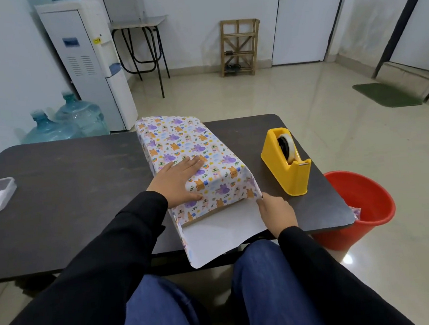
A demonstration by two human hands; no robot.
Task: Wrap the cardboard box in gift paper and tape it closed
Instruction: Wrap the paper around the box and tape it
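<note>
The cardboard box (213,212) is lying on the tabletop (69,186) under the gift paper (181,144), its near end not yet closed; the paper may be tearing or sliding if you are pulling too hard. Your left hand (176,180) is pressing flat on top, fingers straight, while your right hand (276,211) is keeping a pinching grip on the paper's near corner.

Tape dispenser (286,160) right of wrapped box (189,149) on table (70,199).
</note>
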